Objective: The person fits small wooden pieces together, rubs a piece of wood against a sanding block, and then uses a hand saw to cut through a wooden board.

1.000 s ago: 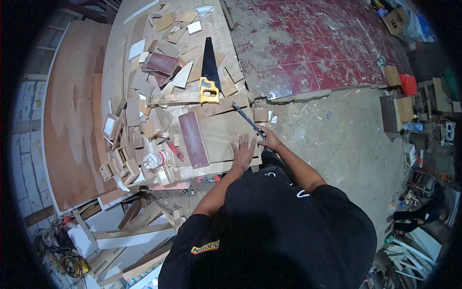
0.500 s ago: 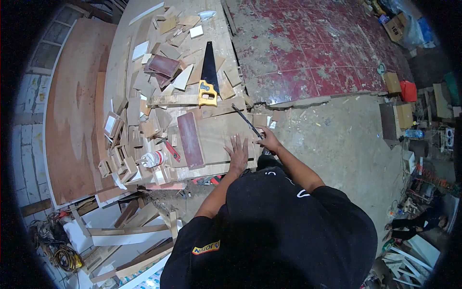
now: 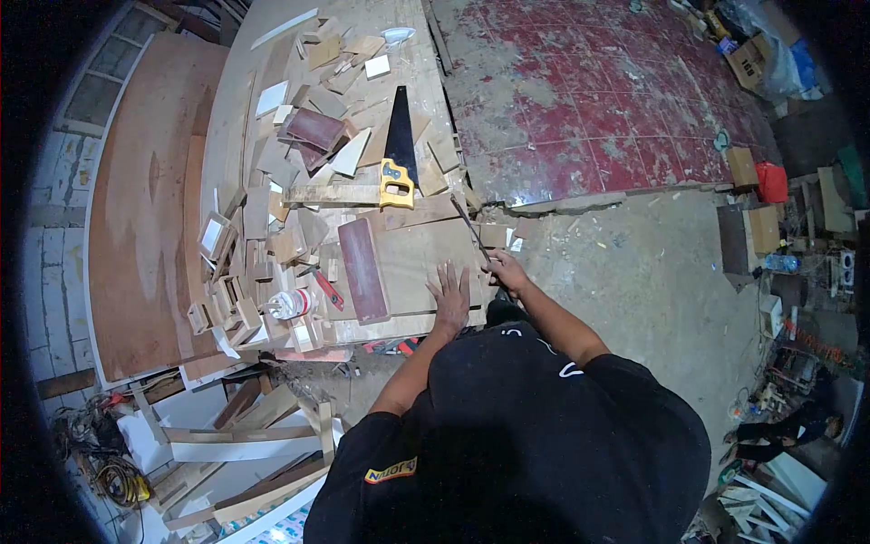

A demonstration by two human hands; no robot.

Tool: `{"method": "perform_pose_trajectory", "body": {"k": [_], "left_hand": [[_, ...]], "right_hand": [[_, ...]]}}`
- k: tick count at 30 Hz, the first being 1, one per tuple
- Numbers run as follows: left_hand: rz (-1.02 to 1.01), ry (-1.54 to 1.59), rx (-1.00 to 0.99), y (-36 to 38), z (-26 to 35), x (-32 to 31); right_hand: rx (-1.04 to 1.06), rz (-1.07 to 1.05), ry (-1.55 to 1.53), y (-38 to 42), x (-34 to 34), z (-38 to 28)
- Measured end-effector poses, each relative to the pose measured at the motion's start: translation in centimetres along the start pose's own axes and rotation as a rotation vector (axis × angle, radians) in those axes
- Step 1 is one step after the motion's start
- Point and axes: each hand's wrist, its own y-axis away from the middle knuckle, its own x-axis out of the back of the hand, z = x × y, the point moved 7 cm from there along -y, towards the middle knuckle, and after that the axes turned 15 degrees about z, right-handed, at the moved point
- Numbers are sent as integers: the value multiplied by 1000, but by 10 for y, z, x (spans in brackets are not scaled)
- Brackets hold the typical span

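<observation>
My left hand (image 3: 449, 297) lies flat with fingers spread on a brown wooden board (image 3: 412, 254) near the table's right edge. Curled at that edge, my right hand (image 3: 506, 271) grips a long, thin, dark tool (image 3: 470, 228) that slants up and left along the board's side. Its kind is something I cannot tell. A dark reddish-brown panel (image 3: 363, 270) rests left of my left hand. Beyond the board, a handsaw (image 3: 399, 154) with a yellow handle and black blade lies across wood pieces.
Wood offcuts (image 3: 317, 127) litter the table, with a white bottle (image 3: 288, 305) and a red-handled tool (image 3: 329, 288) at its near left. A large plywood sheet (image 3: 145, 208) leans at left. Red tiled floor (image 3: 589, 100) spreads right; a person (image 3: 788, 428) is at far right.
The dark tool's far end has swung right and now points more nearly straight ahead. My right hand has shifted slightly down; my left hand stays flat on the board.
</observation>
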Motion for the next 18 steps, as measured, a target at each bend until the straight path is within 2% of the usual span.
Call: {"method": "perform_pose_trajectory", "body": {"k": [2, 4, 7, 18], "left_hand": [[-4, 34, 13, 0, -2, -3], [-14, 58, 10, 0, -3, -3], [-45, 92, 12, 0, -2, -3], [-94, 24, -20, -3, -1, 4]], "right_hand": [[12, -12, -40, 3, 1, -2], [-127, 20, -215, 12, 3, -2], [-64, 74, -149, 10, 4, -7], [-120, 82, -26, -5, -2, 7]]}}
